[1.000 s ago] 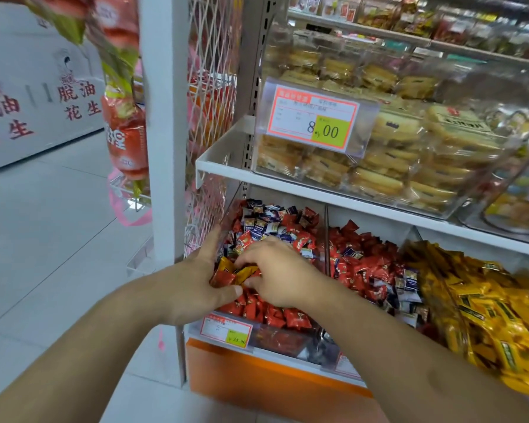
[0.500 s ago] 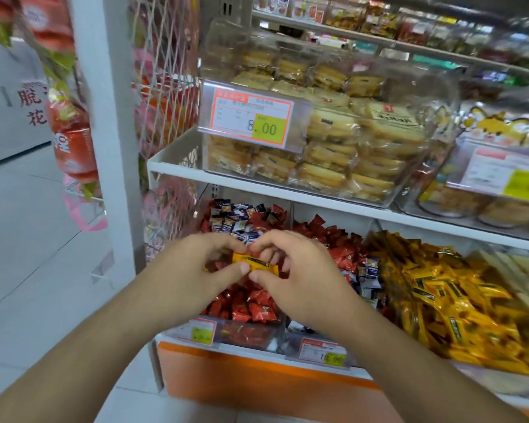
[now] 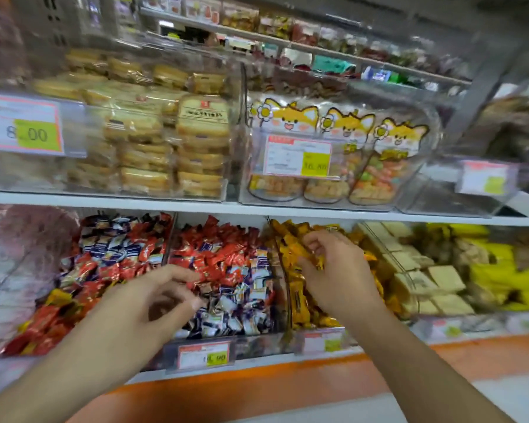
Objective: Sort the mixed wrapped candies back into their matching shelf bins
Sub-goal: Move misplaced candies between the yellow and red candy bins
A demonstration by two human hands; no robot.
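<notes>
The right hand (image 3: 336, 270) hangs over the yellow-candy bin (image 3: 303, 303), fingers curled on yellow wrapped candies (image 3: 313, 261), likely dropping them home. Left of that bin, the left hand (image 3: 153, 296) hovers loosely curled, apparently empty, over the red-and-blue mixed bin (image 3: 226, 270).
</notes>
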